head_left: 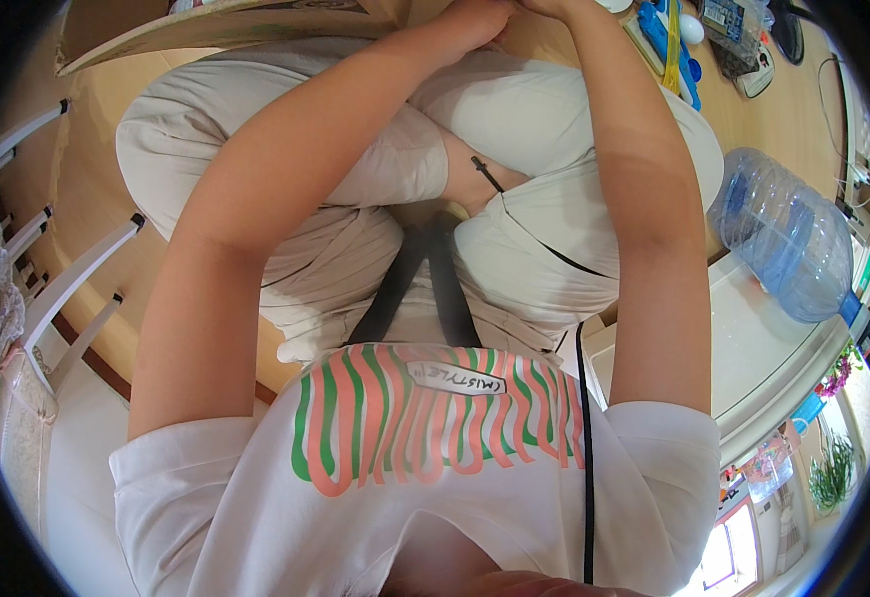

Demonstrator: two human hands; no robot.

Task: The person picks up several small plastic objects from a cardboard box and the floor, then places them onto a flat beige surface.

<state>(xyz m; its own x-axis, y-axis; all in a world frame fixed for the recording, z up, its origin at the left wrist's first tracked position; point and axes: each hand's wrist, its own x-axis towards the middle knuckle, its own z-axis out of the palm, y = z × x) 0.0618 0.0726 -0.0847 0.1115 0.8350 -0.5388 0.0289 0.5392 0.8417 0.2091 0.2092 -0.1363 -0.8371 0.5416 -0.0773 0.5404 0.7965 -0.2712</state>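
Observation:
My left hand and my right hand meet at the top edge of the view, beyond my crossed legs. The left hand shows mostly its back and wrist, and the edge of the frame cuts off its fingers. Only the base of the right hand is visible. Whether either holds anything is hidden. A cardboard piece with a curved edge lies to the left of the left hand. Right of my right forearm are a blue tool and a yellow strip on the wooden floor.
Dark items in clear packaging lie at the far right, near a white round object. A large clear blue water jug rests on its side at my right. White chair legs stand at my left.

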